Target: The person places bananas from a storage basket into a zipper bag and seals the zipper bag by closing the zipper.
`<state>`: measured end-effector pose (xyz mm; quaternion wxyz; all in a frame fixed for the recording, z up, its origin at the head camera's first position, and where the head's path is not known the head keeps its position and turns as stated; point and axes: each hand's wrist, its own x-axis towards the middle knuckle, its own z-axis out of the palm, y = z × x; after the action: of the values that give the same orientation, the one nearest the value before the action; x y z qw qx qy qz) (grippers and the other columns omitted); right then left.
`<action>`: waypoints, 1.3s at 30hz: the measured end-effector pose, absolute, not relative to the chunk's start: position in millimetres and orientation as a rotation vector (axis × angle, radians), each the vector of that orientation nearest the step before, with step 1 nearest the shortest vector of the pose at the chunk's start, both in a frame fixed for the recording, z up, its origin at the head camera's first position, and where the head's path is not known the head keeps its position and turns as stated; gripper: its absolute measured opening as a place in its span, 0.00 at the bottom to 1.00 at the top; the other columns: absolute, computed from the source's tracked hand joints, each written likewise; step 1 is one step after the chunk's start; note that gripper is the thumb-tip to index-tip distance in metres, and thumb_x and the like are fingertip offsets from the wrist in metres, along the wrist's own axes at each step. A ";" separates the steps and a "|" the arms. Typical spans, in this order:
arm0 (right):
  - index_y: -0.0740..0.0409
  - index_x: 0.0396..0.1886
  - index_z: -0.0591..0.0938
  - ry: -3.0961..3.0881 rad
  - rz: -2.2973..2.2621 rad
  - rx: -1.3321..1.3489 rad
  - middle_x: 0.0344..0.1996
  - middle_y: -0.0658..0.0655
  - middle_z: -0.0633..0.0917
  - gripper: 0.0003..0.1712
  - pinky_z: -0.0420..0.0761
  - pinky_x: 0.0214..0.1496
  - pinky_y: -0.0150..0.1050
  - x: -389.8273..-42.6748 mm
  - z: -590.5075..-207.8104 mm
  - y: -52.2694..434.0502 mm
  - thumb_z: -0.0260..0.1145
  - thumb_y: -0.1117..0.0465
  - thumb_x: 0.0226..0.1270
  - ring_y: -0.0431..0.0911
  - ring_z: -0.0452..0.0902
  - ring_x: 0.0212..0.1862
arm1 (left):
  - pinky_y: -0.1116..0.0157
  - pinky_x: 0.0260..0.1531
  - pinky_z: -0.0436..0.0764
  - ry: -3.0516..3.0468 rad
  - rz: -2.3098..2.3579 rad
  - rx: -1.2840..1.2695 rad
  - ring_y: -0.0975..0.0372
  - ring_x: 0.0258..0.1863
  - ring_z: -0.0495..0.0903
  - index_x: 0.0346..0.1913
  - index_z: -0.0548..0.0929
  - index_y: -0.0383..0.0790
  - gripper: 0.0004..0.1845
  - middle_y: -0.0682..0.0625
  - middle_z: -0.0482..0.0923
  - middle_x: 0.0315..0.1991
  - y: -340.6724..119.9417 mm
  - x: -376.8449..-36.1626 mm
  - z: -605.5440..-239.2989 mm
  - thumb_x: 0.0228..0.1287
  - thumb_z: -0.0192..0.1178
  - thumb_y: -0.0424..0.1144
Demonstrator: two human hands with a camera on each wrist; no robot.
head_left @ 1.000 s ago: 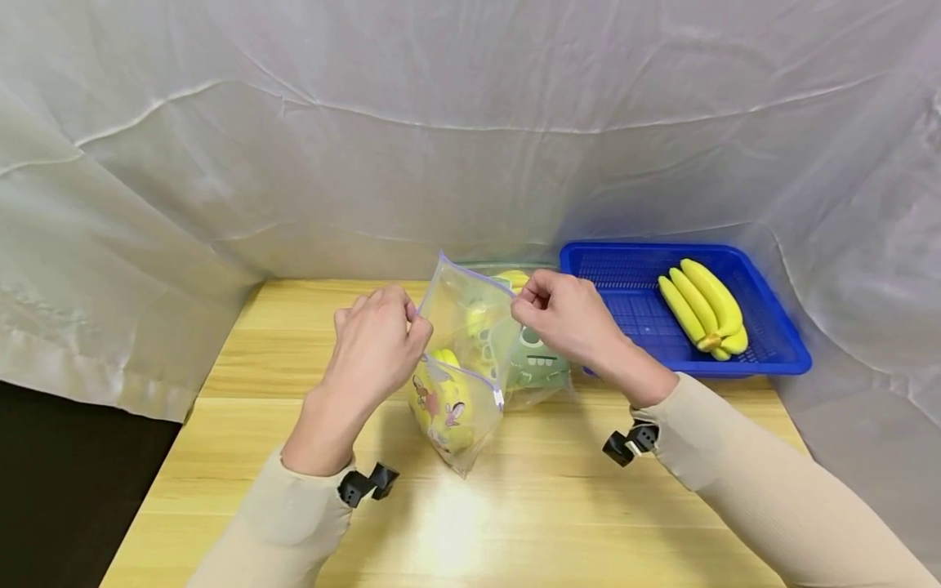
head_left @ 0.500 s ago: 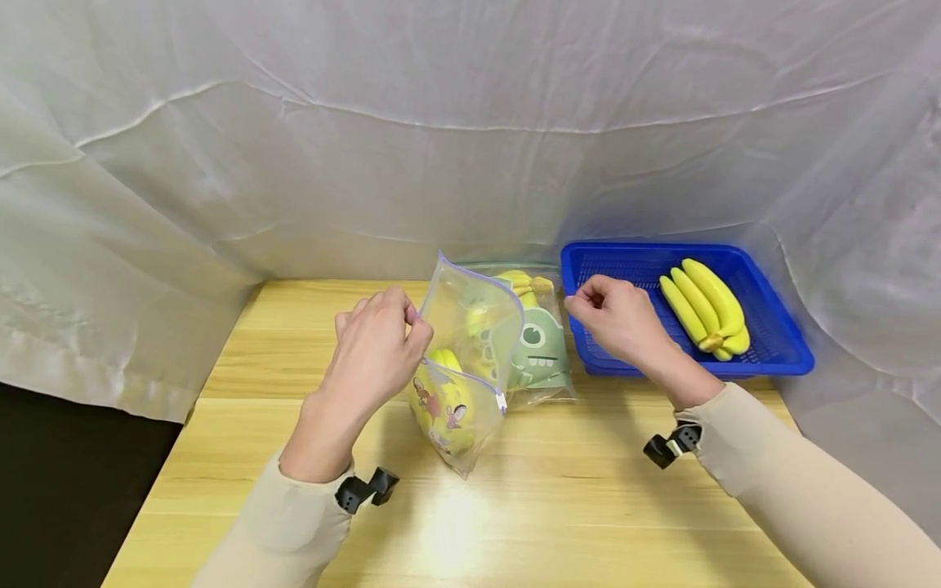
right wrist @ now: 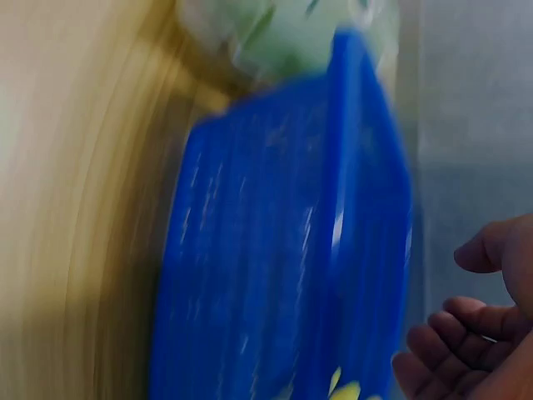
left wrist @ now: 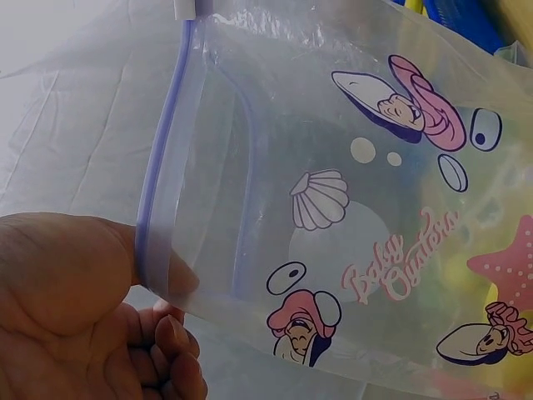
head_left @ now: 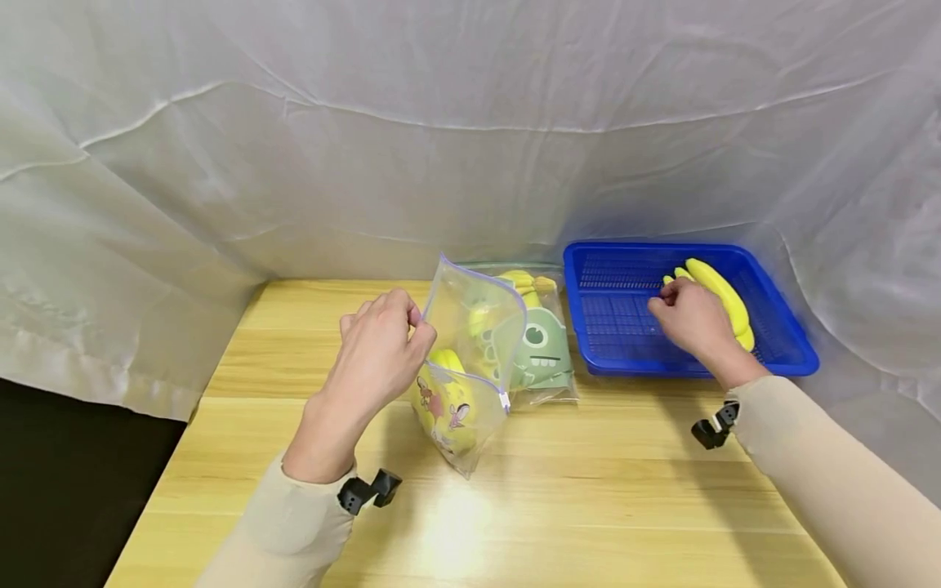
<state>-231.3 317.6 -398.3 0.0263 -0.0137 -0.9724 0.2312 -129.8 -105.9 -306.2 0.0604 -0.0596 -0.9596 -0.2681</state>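
My left hand (head_left: 417, 320) pinches the purple zip edge of a clear printed zip bag (head_left: 470, 359) that stands upright on the wooden table (head_left: 588, 490), with yellow bananas inside. In the left wrist view, thumb and fingers (left wrist: 71, 279) clamp that bag (left wrist: 350, 208) at its rim. My right hand (head_left: 667, 299) is over the blue basket (head_left: 588, 253), at the left side of a bunch of bananas (head_left: 724, 296). The blurred right wrist view shows this hand (right wrist: 466, 308) with loosely curled fingers holding nothing, above the basket (right wrist: 275, 250).
A second clear bag (head_left: 542, 343) with a green monster print and bananas lies behind the first, against the basket. White sheeting (head_left: 470, 122) walls in the back and sides. The table's left edge drops to a dark floor (head_left: 66, 490).
My right hand let go of the bag's right edge and moved right into the basket to the bananas. The left hand kept its pinch on the bag.
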 end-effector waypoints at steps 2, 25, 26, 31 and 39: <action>0.75 0.62 0.76 -3.020 0.636 -0.091 0.53 0.78 0.81 0.31 0.77 0.52 0.66 -237.2 -404.0 335.3 0.55 0.50 0.78 0.70 0.80 0.51 | 0.54 0.44 0.60 -2.907 -0.812 -0.181 0.49 0.39 0.75 0.39 0.76 0.42 0.04 0.48 0.76 0.34 -105.8 -129.7 -306.3 0.68 0.54 0.39; 0.88 0.64 0.61 -3.158 0.522 -0.454 0.52 0.85 0.67 0.41 0.69 0.58 0.73 -257.5 -430.7 399.7 0.52 0.49 0.76 0.80 0.61 0.57 | 0.54 0.44 0.60 -2.925 -0.831 -0.186 0.50 0.37 0.73 0.38 0.75 0.43 0.04 0.49 0.74 0.32 -103.8 -130.1 -310.2 0.68 0.53 0.39; 0.87 0.63 0.62 -3.143 0.525 -0.445 0.51 0.85 0.67 0.40 0.69 0.58 0.73 -258.4 -431.0 398.1 0.52 0.49 0.76 0.80 0.61 0.57 | 0.54 0.44 0.60 -2.923 -0.832 -0.186 0.50 0.38 0.73 0.38 0.75 0.43 0.04 0.49 0.74 0.31 -103.9 -130.0 -310.3 0.68 0.53 0.39; 0.84 0.59 0.67 -3.108 0.510 -0.402 0.50 0.83 0.68 0.36 0.70 0.56 0.73 -261.5 -433.2 390.8 0.54 0.51 0.74 0.80 0.63 0.56 | 0.53 0.45 0.61 -2.911 -0.829 -0.185 0.50 0.38 0.74 0.36 0.75 0.43 0.04 0.49 0.74 0.31 -103.7 -129.2 -311.0 0.67 0.54 0.39; 0.76 0.61 0.74 -3.139 0.437 -0.314 0.50 0.81 0.73 0.31 0.72 0.54 0.72 -264.5 -438.4 379.1 0.58 0.53 0.72 0.79 0.68 0.55 | 0.53 0.46 0.62 -2.905 -0.830 -0.183 0.51 0.37 0.74 0.35 0.74 0.43 0.04 0.50 0.74 0.30 -103.9 -128.1 -312.9 0.67 0.53 0.39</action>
<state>-264.5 379.1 -438.4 -0.0215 -0.0987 -0.9854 0.1371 -128.1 -103.9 -312.9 0.0575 -0.0602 -0.9582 -0.2737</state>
